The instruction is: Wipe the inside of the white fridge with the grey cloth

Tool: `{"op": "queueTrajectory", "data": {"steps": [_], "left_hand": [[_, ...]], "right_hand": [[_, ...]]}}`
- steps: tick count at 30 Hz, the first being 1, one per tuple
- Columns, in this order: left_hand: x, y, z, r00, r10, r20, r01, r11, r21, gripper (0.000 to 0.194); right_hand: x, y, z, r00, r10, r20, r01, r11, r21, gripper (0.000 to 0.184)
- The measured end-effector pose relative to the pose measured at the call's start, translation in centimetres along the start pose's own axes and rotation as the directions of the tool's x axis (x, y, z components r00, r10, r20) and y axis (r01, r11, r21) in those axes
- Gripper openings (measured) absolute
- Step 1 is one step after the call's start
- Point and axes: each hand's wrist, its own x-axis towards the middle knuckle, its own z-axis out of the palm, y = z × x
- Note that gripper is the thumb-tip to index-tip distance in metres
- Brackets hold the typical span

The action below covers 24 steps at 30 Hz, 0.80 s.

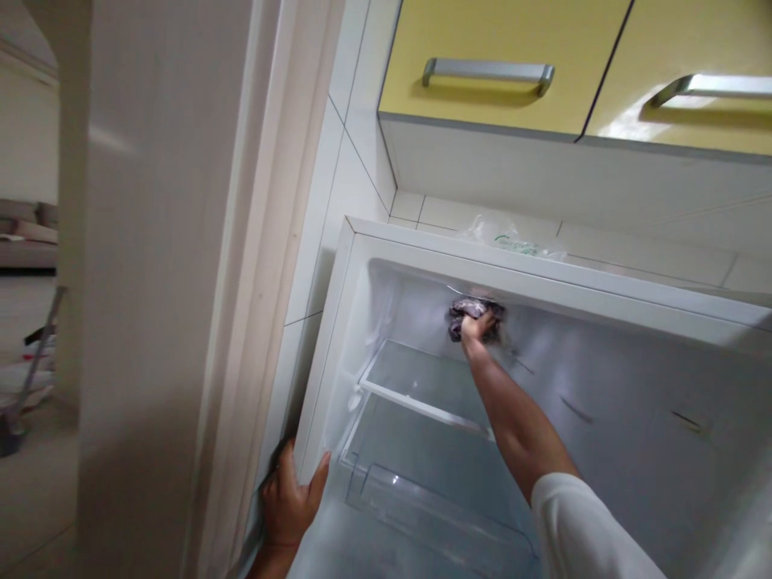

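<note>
An open white fridge (338, 338) fills the lower right of the view. My right hand (476, 328) reaches deep inside and is closed on a dark crumpled cloth (467, 310), pressed against the upper back wall of the compartment. My left hand (289, 503) grips the fridge's left front edge, thumb on the inside and fingers wrapped behind it. A glass shelf (422, 378) sits below the right hand, and a clear plastic drawer (422, 498) lies under that.
Yellow wall cabinets (500, 48) with metal handles hang above the fridge. A clear plastic bag (507, 237) lies on the fridge top. A white door frame (181, 281) stands close on the left, with a room and a mop handle (33, 362) beyond it.
</note>
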Motion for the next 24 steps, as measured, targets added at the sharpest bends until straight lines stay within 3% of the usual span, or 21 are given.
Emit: {"op": "queueTrajectory", "data": {"steps": [2, 5, 9, 12, 18, 24], "left_hand": [[-0.2, -0.1, 0.0, 1.0, -0.015, 0.01, 0.015, 1.0, -0.009, 0.054], [-0.6, -0.2, 0.2, 0.999, -0.034, 0.021, 0.034, 0.999, -0.015, 0.053], [-0.9, -0.3, 0.2, 0.999, -0.046, 0.017, 0.046, 0.999, -0.019, 0.052], [-0.8, -0.2, 0.1, 0.999, -0.044, 0.014, 0.044, 0.999, -0.023, 0.052], [-0.1, 0.2, -0.1, 1.0, -0.004, -0.002, 0.004, 1.0, -0.001, 0.054], [0.3, 0.4, -0.1, 1.0, 0.006, -0.021, -0.005, 1.0, 0.021, 0.053]], "right_hand": [[-0.9, -0.4, 2.4, 1.0, 0.007, 0.006, -0.007, 0.999, -0.032, 0.059], [-2.5, -1.5, 5.6, 0.982, -0.095, 0.162, 0.101, 0.994, -0.034, 0.061], [-5.1, -2.8, 9.0, 0.861, -0.244, 0.446, 0.262, 0.965, 0.024, 0.057], [-6.6, -3.3, 10.4, 0.773, -0.276, 0.571, 0.312, 0.949, 0.037, 0.056], [-6.2, -3.6, 8.7, 0.668, -0.261, 0.697, 0.358, 0.934, 0.006, 0.053], [-7.0, -3.0, 5.7, 0.479, -0.278, 0.833, 0.407, 0.911, 0.07, 0.037]]}}
